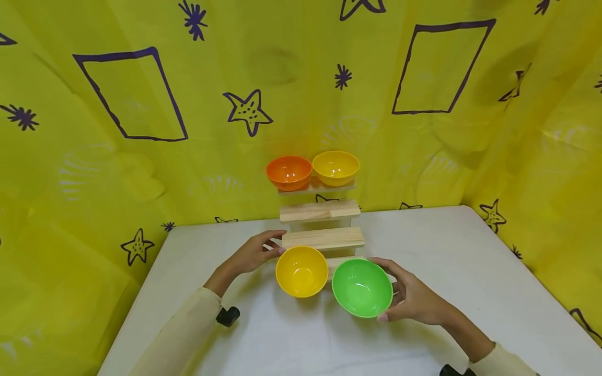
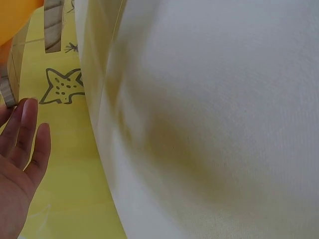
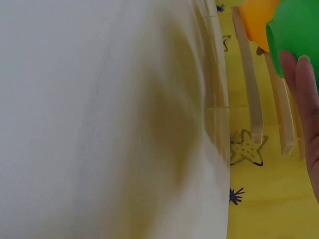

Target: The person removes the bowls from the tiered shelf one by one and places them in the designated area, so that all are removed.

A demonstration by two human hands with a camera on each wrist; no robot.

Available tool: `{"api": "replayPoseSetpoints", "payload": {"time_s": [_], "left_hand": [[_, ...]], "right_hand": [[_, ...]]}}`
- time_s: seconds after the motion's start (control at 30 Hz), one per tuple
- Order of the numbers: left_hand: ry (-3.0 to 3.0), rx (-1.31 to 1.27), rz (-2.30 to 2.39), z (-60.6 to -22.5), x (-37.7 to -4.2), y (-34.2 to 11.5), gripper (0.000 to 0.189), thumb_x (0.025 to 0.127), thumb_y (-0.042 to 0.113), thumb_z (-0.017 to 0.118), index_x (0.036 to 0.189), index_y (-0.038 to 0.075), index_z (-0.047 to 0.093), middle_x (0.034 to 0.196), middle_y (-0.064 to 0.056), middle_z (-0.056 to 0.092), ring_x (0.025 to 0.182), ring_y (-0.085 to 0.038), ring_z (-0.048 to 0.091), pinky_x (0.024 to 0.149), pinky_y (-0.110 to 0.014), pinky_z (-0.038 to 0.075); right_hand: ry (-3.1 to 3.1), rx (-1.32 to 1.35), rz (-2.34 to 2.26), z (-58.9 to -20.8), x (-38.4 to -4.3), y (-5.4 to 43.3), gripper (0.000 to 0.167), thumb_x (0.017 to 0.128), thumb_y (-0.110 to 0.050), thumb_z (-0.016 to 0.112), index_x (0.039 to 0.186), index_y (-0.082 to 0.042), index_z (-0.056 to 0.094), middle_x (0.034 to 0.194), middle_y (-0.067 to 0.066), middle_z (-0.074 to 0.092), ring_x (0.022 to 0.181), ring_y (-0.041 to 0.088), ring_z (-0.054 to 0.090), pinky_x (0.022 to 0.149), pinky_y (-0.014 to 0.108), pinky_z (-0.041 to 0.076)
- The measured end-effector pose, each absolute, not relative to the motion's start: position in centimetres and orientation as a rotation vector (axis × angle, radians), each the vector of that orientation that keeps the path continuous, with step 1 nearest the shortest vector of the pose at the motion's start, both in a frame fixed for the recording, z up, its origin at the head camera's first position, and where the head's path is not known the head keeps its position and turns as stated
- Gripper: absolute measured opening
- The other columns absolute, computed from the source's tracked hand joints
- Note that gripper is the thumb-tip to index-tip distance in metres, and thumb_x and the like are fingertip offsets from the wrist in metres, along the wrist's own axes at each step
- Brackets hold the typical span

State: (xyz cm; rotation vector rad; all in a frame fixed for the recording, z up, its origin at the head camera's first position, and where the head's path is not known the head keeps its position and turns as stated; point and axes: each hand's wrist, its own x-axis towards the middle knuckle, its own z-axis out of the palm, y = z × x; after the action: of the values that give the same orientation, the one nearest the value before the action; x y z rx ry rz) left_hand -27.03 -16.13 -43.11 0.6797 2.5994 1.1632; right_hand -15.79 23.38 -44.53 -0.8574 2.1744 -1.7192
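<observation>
My right hand (image 1: 414, 297) holds a green bowl (image 1: 362, 288) at its right side, thumb at the near edge and fingers along the far rim. In the right wrist view, fingertips lie against the outside of the green bowl (image 3: 299, 30). Left of it, a yellow bowl (image 1: 301, 271) sits at the lowest step of a stepped wooden stand (image 1: 324, 238). My left hand (image 1: 254, 253) is at the stand's left end, fingertips touching the end of a step, thumb beside the yellow bowl's rim. The left wrist view shows its fingers (image 2: 27, 129) extended.
An orange bowl (image 1: 289, 173) and a second yellow bowl (image 1: 336, 168) stand side by side on the top step. The stand is on a white table (image 1: 423, 235), close to the back edge. Yellow patterned cloth (image 1: 301, 78) hangs behind and at both sides.
</observation>
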Motion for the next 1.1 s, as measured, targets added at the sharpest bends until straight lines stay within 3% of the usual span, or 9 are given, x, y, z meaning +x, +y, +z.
{"api": "replayPoseSetpoints", "payload": {"time_s": [0.13, 0.33, 0.67, 0.87, 1.1], "left_hand": [[2.599, 0.69, 1.155, -43.1, -27.0, -16.1, 0.053, 0.1, 0.025, 0.064, 0.149, 0.011, 0.048, 0.148, -0.011, 0.052, 0.118, -0.027, 0.062, 0.099, -0.043, 0.053], [2.596, 0.714, 1.161, -43.0, -27.0, -16.0, 0.053, 0.1, 0.024, 0.063, 0.149, 0.011, 0.048, 0.148, -0.011, 0.052, 0.117, -0.026, 0.062, 0.098, -0.043, 0.054], [2.596, 0.705, 1.159, -43.0, -27.0, -16.0, 0.053, 0.1, 0.024, 0.063, 0.149, 0.01, 0.048, 0.148, -0.011, 0.052, 0.117, -0.027, 0.062, 0.099, -0.043, 0.053], [2.604, 0.732, 1.156, -43.1, -27.1, -16.2, 0.052, 0.1, 0.025, 0.063, 0.148, 0.01, 0.049, 0.14, -0.012, 0.057, 0.117, -0.028, 0.063, 0.097, -0.043, 0.054], [2.593, 0.765, 1.167, -43.5, -27.4, -16.4, 0.053, 0.1, 0.027, 0.063, 0.148, 0.009, 0.049, 0.134, -0.015, 0.06, 0.115, -0.029, 0.064, 0.094, -0.041, 0.056]], "right_hand": [[2.135, -0.879, -1.683, -44.4, -15.1, 23.0, 0.101, 0.072, 0.002, 0.083, 0.155, -0.01, 0.028, 0.139, 0.024, 0.043, 0.08, 0.026, 0.073, 0.069, 0.041, 0.061], [2.068, -0.919, -1.656, -44.3, -14.5, 22.0, 0.101, 0.071, 0.001, 0.085, 0.155, -0.011, 0.029, 0.141, 0.006, 0.049, 0.084, 0.027, 0.073, 0.072, 0.04, 0.061], [1.936, -0.895, -1.618, -44.9, -13.5, 19.7, 0.1, 0.072, -0.001, 0.086, 0.154, -0.015, 0.031, 0.139, 0.015, 0.048, 0.09, 0.025, 0.072, 0.074, 0.04, 0.061], [1.852, -0.946, -1.621, -45.6, -13.2, 18.2, 0.098, 0.073, -0.003, 0.086, 0.154, -0.013, 0.031, 0.139, 0.022, 0.046, 0.091, 0.023, 0.072, 0.073, 0.041, 0.061], [1.809, -0.945, -1.584, -46.4, -13.0, 16.7, 0.099, 0.074, -0.005, 0.087, 0.154, -0.013, 0.03, 0.145, 0.018, 0.045, 0.092, 0.018, 0.073, 0.073, 0.04, 0.062]]}}
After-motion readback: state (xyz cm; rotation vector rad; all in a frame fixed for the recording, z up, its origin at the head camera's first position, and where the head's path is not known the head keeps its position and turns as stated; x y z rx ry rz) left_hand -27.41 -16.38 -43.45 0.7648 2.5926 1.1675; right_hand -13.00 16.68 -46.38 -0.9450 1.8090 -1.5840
